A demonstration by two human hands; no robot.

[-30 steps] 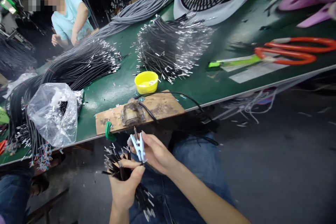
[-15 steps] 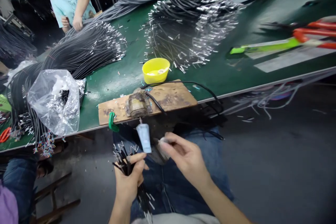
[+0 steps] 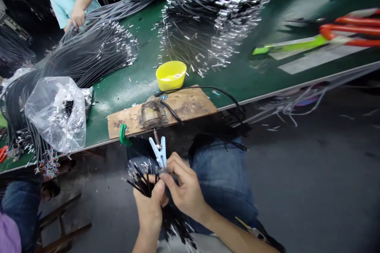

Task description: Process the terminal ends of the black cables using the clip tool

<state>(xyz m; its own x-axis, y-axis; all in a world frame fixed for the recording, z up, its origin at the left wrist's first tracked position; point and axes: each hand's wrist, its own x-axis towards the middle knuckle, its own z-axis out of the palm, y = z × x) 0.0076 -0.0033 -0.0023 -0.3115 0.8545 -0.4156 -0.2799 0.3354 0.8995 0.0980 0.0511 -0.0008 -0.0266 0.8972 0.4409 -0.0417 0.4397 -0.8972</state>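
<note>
My left hand (image 3: 150, 207) is closed around a bundle of short black cables (image 3: 175, 221) with silvery stripped ends. One cable stands up from its thumb and forefinger. My right hand (image 3: 185, 187) pinches at that cable's tip; what lies between its fingertips is small, greyish and partly hidden. Just above the fingertips is a light blue clothespin (image 3: 160, 153), fixed to a thin metal shaft (image 3: 156, 134). The shaft comes out of a taped, brownish motor-like cylinder (image 3: 152, 114), mounted on a wooden board (image 3: 190, 106) at the table edge.
A yellow bowl (image 3: 171, 83) stands behind the board, and a green clamp (image 3: 123, 134) grips its left end. Cable piles (image 3: 97, 53), a clear plastic bag (image 3: 56, 114) and orange-handled tools (image 3: 347, 29) lie on the green table (image 3: 118, 87). A co-worker (image 3: 75, 0) handles grey cables across it.
My right hand has moved left to meet the cable bundle below the clothespin. The clothespin has turned from edge-on to show its two legs. The co-worker's hand has shifted along the cables.
</note>
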